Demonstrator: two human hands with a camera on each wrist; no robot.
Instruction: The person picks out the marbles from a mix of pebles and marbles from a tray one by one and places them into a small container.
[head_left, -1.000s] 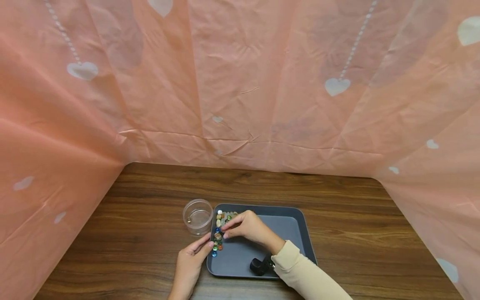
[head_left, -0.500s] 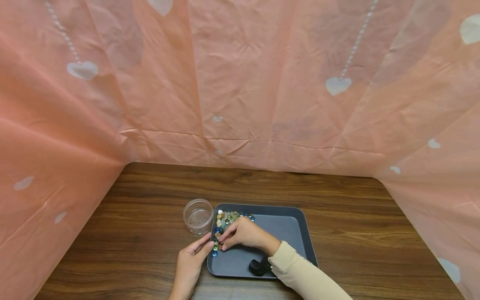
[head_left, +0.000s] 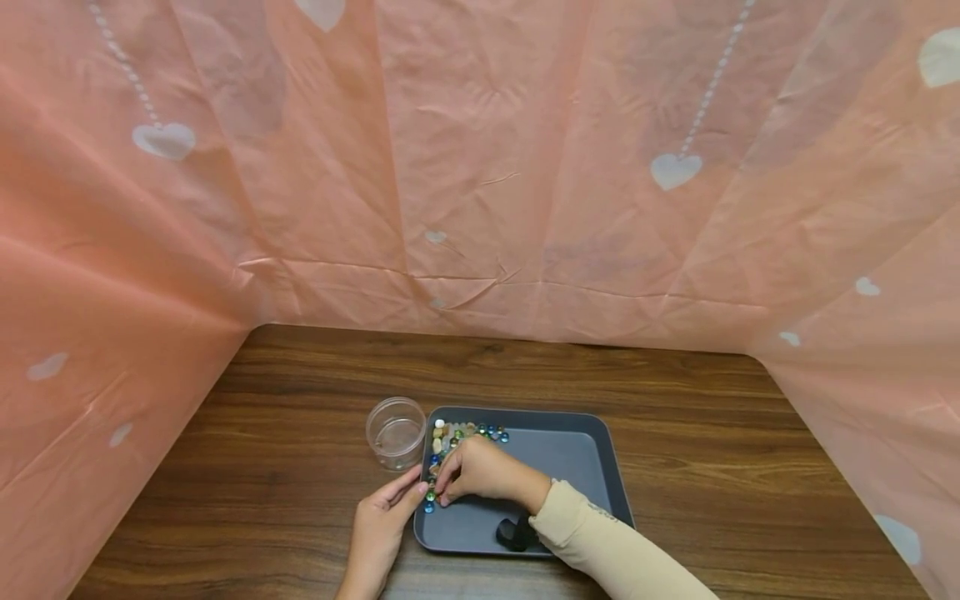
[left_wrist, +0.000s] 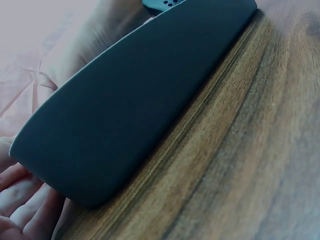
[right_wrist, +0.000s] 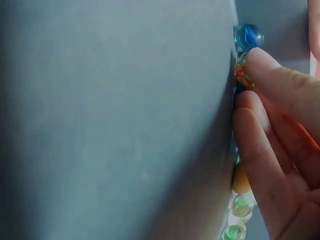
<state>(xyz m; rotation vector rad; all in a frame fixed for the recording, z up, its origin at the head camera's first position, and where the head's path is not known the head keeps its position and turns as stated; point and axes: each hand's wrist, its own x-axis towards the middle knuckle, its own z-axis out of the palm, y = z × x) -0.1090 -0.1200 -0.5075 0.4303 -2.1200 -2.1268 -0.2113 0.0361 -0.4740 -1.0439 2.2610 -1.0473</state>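
Though partly finger-hidden, marbles (right_wrist: 242, 70) indistinct.

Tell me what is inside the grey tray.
Marbles lie along the left wall of the tray; the right hand reaches among them, hiding some. A black object near the front edge is partly covered by the sleeve.

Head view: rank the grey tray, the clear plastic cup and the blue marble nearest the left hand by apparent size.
1. Grey tray, by far the largest.
2. Clear plastic cup, beside the tray's left rim.
3. Blue marble, tiny, by the left hand.
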